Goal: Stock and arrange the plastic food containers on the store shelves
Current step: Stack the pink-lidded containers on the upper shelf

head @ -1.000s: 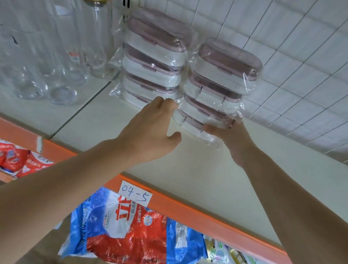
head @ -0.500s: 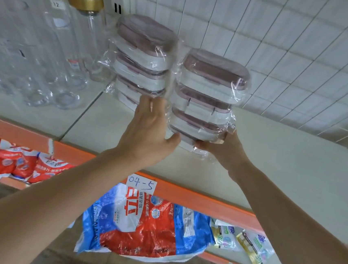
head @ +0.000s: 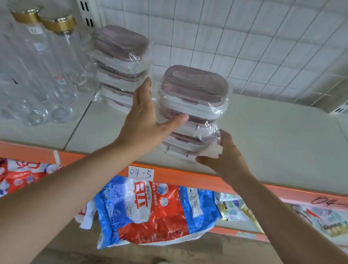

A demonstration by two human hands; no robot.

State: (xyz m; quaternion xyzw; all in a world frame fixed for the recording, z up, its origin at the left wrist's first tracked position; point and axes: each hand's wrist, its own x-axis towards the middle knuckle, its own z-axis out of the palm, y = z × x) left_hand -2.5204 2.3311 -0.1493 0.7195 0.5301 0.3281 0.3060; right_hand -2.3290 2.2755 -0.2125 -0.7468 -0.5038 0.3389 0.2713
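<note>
Head view: near stack of wrapped containers stood close to the shelf front edge, right of the far stack. Left hand was spread flat against its left side, thumb across the front. Right hand gripped its lower right corner, fingers curled. Glass jars stood far left.

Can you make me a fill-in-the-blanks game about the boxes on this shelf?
1. The container lids are ____.
2. The glass jars beside the back stack have ____ caps.
3. The paper tag on the shelf edge reads ____.
4. The left hand and right hand are on the ____ stack.

Missing words: pink; gold; 04-5; front
</note>
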